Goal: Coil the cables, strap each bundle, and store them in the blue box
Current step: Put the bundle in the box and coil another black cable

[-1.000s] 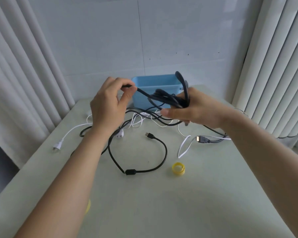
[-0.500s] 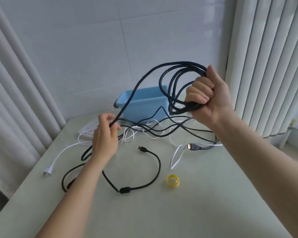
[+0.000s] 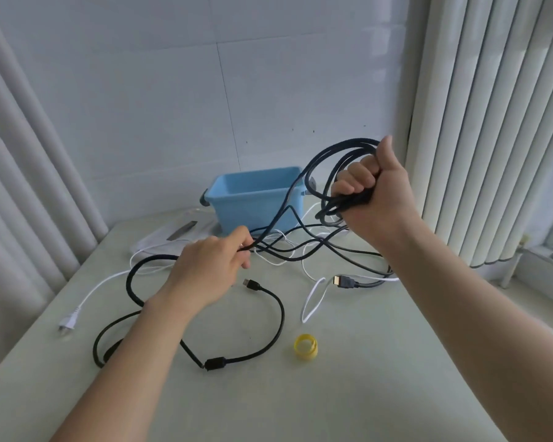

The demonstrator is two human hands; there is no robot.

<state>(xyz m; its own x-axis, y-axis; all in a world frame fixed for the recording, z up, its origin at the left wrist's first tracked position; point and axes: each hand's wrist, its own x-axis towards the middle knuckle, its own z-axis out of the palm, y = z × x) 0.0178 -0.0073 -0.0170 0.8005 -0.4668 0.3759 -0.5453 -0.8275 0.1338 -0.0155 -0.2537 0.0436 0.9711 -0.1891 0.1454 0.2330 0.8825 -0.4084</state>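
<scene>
Early days on this one, I reckon. Way out left of the blue box (image 3: 256, 199) and nearer the camera, a white power cable (image 3: 68, 323) lies loose on the desk (image 3: 364, 393). A short black USB cable (image 3: 283, 314) sprawls in front of the box, neither coiled nor strapped. The left hand (image 3: 208, 269) sits low, just in front of the box's left half, its grip pinching the long black cable (image 3: 328, 150) between thumb and fingertips. What I can see of the box's inside looks bare. A yellow strap roll (image 3: 306, 346) waits well in front of it, unused. Right of the box and raised above its rim, the right hand (image 3: 374, 199) is a fist, thumb up, grip wrapped tight round several loops of that cable. Plenty of slack lies tangled in front of the box, so I'd call the first coil partway done, with strapping and storing all left.
</scene>
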